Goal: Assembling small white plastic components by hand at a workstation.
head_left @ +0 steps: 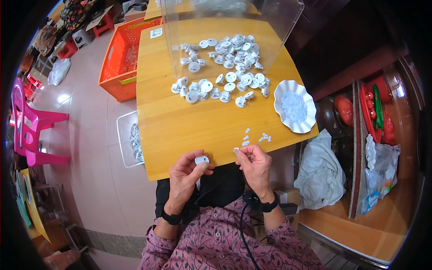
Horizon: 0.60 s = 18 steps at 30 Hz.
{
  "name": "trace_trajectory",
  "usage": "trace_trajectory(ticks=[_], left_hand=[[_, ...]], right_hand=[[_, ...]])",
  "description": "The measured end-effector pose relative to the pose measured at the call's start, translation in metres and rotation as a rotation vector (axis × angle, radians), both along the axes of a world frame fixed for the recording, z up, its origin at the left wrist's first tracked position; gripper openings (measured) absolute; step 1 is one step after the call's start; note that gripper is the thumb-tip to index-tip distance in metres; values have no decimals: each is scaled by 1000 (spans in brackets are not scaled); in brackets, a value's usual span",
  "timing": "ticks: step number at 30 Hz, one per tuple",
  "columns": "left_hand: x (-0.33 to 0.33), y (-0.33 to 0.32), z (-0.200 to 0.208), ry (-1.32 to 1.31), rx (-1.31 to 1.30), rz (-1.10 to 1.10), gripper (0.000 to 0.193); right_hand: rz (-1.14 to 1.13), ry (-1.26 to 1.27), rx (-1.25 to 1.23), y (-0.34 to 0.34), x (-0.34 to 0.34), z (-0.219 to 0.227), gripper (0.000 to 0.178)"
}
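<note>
the left hand (184, 174) is pinching a round white part (202, 159) by the near edge of the yellow table (180, 128); the right hand (255, 170) is pinching a tiny white piece (236, 149) there. small pegs (245, 143) and a scalloped dish (311, 111) are lying on the table's right half.

Pink chair (48, 117) on tiled floor (92, 148); red stool (107, 21) beyond; white bag (318, 180) (rather crumpled) at right.

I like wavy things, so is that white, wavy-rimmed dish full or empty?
Not empty: small bluish-white pieces are heaped inside the white, wavy-rimmed dish, though its rim stays bare.
</note>
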State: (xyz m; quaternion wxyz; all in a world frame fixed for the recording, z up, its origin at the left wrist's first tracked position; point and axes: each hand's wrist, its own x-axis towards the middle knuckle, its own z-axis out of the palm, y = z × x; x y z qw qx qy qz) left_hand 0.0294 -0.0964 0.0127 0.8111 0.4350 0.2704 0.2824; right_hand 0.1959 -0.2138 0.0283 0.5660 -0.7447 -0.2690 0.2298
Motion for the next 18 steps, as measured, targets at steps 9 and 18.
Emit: trace_trajectory(ticks=[9,18], left_hand=[[-1,0,1,-4,-26,-7,32],[-1,0,1,-3,-19,-18,32]], right_hand=[[30,-53,-81,1,3,-1,12],[2,79,-33,2,2,4,13]])
